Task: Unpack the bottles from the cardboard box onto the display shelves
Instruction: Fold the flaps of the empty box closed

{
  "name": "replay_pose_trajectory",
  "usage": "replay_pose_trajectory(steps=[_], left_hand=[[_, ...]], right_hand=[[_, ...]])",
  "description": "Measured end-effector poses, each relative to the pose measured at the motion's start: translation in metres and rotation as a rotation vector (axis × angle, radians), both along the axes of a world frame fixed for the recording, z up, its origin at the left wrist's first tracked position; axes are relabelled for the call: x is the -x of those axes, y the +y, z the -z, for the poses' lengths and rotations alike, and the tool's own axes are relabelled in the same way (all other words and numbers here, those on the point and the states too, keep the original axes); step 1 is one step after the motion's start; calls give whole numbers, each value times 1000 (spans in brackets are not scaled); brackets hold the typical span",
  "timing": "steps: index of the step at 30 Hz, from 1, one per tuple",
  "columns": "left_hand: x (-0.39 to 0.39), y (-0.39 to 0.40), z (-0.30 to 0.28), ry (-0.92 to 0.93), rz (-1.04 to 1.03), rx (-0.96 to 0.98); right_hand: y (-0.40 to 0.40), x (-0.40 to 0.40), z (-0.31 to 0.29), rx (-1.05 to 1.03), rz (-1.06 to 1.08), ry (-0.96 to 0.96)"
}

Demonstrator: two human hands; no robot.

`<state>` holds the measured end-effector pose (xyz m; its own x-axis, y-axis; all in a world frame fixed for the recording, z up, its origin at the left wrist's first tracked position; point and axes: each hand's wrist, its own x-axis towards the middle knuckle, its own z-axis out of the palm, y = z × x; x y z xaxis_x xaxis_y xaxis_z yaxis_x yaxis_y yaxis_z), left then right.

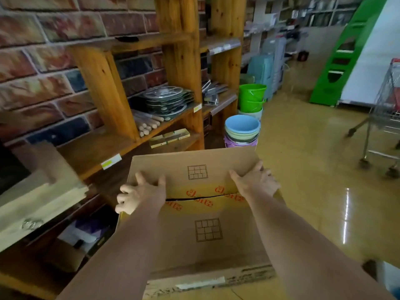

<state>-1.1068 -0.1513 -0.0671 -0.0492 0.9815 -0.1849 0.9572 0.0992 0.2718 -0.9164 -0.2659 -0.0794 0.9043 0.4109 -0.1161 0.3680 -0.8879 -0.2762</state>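
A brown cardboard box (201,230) fills the lower middle of the head view, its top flaps closed with a dark slit and yellow tape with red print across the seam. My left hand (140,192) grips the box's left top edge, fingers curled over the side. On the far flap near the right edge lies my right hand (256,180), fingers spread and pressing on the cardboard. No bottles are visible; the box contents are hidden. Wooden display shelves (104,148) stand to the left against a brick wall.
The shelves hold stacked metal trays (167,99), wooden rods (148,124) and small boxes (170,137). Stacked coloured basins (242,131) and green buckets (252,97) stand on the floor beyond the box. A shopping trolley (383,118) is at the right, a green stand (344,50) behind it.
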Motion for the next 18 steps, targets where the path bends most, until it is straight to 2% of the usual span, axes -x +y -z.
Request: replay_pose_trajectory(steps=[5,11,18], left_hand=[[-58,68,34,-7,-1,65],[-124,149,95,-56,-97,126],[-189,247,156,-71,-148,187]], right_hand=[[69,-60,25,34,6,-1],[162,-133,68,72,-68,-34],[271,-205,135,81,-92,-37]])
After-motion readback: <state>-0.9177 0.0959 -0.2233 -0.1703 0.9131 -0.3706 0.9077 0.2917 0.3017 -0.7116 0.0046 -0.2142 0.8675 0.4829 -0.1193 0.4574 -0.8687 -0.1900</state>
